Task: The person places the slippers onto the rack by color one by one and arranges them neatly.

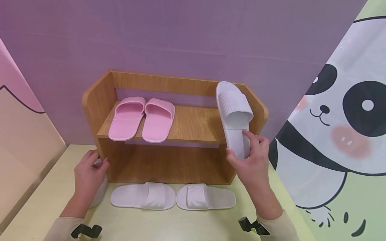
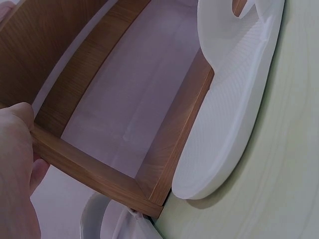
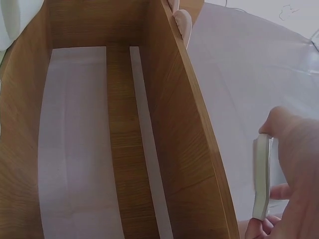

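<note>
A two-tier wooden shoe rack (image 1: pixel 178 164) stands on the table against a purple backdrop. My right hand (image 1: pixel 253 164) holds a white slipper (image 1: pixel 233 107) by its heel, tilted toe up in front of the upper shelf's right end. Seen edge-on in the right wrist view, that slipper's heel (image 3: pixel 261 179) is pinched between thumb and fingers. My left hand (image 1: pixel 88 174) grips the front edge of the rack's left side panel, as the left wrist view also shows. Two pink slippers (image 1: pixel 128 122) rest side by side on the upper shelf's left part.
Two white slippers (image 1: pixel 129 195) lie end to end on the table along the rack's front. Another white slipper (image 1: pixel 101 194) is partly hidden behind my left hand. A panda picture (image 1: pixel 349 110) covers the right wall.
</note>
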Available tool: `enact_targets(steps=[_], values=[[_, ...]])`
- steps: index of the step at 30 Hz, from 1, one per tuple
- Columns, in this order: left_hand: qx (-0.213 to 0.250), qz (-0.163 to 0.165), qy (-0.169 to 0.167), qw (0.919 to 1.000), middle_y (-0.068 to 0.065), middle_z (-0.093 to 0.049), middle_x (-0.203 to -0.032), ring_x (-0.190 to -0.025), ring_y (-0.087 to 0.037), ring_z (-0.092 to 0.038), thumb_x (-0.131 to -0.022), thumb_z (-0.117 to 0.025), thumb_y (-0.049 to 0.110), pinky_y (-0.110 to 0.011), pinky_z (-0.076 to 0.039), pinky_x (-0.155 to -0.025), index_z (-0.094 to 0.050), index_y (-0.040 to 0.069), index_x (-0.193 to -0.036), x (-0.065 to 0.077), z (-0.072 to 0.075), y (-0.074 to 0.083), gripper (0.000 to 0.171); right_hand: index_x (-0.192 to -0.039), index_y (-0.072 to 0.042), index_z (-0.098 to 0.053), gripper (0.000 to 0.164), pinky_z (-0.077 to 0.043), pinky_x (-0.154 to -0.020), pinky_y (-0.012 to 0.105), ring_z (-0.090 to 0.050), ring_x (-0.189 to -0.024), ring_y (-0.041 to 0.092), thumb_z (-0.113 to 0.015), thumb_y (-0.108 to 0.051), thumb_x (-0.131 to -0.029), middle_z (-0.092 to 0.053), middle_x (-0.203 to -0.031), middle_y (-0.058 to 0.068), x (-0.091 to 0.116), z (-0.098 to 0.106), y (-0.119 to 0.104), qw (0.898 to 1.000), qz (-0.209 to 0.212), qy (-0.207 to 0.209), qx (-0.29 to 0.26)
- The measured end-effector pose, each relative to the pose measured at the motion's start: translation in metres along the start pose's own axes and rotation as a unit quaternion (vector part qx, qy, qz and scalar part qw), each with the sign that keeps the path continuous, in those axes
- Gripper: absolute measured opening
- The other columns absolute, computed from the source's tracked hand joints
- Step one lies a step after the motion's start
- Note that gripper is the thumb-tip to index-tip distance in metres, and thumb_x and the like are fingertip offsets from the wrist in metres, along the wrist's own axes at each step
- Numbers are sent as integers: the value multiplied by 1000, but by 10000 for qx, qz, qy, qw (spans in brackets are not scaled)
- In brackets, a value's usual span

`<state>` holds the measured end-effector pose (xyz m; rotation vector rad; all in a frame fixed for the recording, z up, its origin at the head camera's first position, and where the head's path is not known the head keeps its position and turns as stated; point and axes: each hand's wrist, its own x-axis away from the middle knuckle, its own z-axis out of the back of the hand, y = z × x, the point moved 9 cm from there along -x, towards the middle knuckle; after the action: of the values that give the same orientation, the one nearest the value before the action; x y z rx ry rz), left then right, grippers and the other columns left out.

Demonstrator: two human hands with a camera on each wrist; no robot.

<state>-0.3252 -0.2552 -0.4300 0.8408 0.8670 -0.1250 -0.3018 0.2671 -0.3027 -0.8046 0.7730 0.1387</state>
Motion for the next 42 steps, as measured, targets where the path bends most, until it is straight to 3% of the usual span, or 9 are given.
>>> enact_targets(steps=[7, 26, 42], values=[[-52, -51, 28, 10000, -19, -74, -113, -96, -39, -75, -90, -80, -12, 4, -41, -80, -77, -4, -118, 0, 1, 1, 29, -146, -5, -68, 68, -55, -95, 65, -48, -124, 39, -93, -17, -83, -47, -129, 27, -3, -1, -6, 9998, 136, 72, 161], [-149, 121, -102, 9998, -20, -74, -118, -103, -45, -74, -90, -84, -9, 5, -39, -80, -77, -3, -125, 3, 1, -2, 37, -141, 0, -72, 65, -49, -92, 58, -46, -122, 44, -94, -20, -83, -51, -125, 28, -3, -9, -9, 9958, 128, -1, 910], [-147, 159, -152, 9996, -20, -73, -119, -106, -45, -75, -93, -81, -8, 6, -36, -81, -75, -2, -130, 1, -1, 1, 38, -144, 1, -70, 64, -46, -98, 60, -45, -127, 44, -87, -32, -92, -52, -130, 26, -5, -17, -12, 9891, -421, -380, 1360]])
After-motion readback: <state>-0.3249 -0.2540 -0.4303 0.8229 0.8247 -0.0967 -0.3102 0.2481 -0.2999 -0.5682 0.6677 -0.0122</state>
